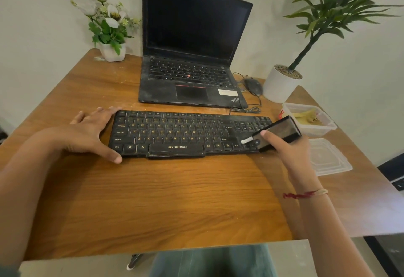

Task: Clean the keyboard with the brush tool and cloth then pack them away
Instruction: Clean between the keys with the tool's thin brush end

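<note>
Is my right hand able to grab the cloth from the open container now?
Probably not yet: the right hand grips the brush tool. The cloth lies in the container beside it, lid off.

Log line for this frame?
left hand rests on keyboard end | right hand holds brush tool, tip at right keys | cloth in box, lid off

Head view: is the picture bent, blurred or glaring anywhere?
Head view: wide-angle bending curves the table edges; the keyboard lettering is readable; the brush tool in the right hand looks slightly smeared; light is soft, with a faint shadow under the left hand; no strong glare.
</note>
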Available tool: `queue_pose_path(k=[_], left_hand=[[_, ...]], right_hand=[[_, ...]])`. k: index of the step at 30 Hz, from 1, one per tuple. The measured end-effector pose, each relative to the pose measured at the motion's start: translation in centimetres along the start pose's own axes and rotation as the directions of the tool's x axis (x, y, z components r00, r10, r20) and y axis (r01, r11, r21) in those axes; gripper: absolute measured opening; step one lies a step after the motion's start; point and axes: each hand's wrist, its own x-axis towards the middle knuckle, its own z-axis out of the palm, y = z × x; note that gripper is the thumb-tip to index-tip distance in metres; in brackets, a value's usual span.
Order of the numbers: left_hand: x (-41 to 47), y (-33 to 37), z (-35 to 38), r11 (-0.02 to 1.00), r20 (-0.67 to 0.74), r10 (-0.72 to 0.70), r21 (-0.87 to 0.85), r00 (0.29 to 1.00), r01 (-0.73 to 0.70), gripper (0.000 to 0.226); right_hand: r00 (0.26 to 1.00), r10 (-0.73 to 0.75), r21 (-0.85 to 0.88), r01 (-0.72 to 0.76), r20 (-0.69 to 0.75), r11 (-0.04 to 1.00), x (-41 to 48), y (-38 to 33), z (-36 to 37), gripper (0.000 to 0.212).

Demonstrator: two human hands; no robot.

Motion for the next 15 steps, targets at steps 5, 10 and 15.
queue_pose_path(k=[5, 10, 15], left_hand=[[0.0, -0.1, 0.0, 1.0, -0.006, 0.011, -0.005, 1.0, -0.012, 0.152], [0.0, 0.0, 0.0, 1.0, 0.003, 0.01, 0.006, 1.0, -0.01, 0.152], [0.2, -0.1, 0.1, 1.0, 0.006, 0.009, 0.001, 1.0, -0.009, 0.153]], right_hand=[[0.999, 0.006, 0.019, -0.007, 0.049, 1.0, -0.2, 0.2, 0.6, 0.033], [0.994, 0.07, 0.138, -0.058, -0.089, 0.989, 1.0, -0.3, -0.9, 0.023], [0.947, 0.142, 0.295, -0.053, -0.288, 0.954, 2.9, -0.8, -2.5, 0.046]])
